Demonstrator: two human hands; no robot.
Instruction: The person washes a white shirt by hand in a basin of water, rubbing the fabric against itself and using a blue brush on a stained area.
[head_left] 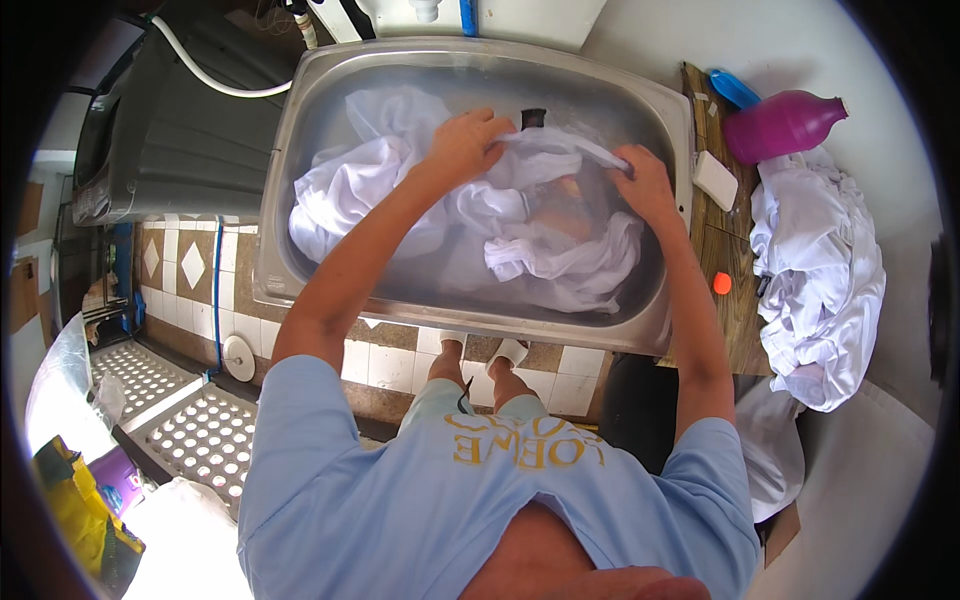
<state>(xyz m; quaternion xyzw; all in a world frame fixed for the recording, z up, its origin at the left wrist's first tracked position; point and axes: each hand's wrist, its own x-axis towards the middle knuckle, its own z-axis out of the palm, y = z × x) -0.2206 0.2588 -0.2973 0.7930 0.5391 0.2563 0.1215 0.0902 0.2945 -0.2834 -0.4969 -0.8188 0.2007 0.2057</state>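
A wide stainless steel sink [480, 320] holds cloudy water with white fabric in it. Between my two hands stretches the edge of a sheer white cloth [575, 145], lifted near the surface. My left hand [468, 147] is closed on one end of that edge, close to the middle of the sink. On the other end, near the right wall, my right hand [643, 180] pinches the cloth. The rest of it trails below into the water. A bunched white cloth [350, 185] floats at the left, and a small dark patch [533, 118] shows just beyond the stretched edge.
Right of the sink, a wooden board [735, 260] carries a white bar [715, 180], an orange cap [722, 284] and a purple bottle [785, 125]. A heap of white fabric [820, 270] hangs beside it. Far left stands a dark grey tub-like unit [200, 120] with a white hose [215, 80].
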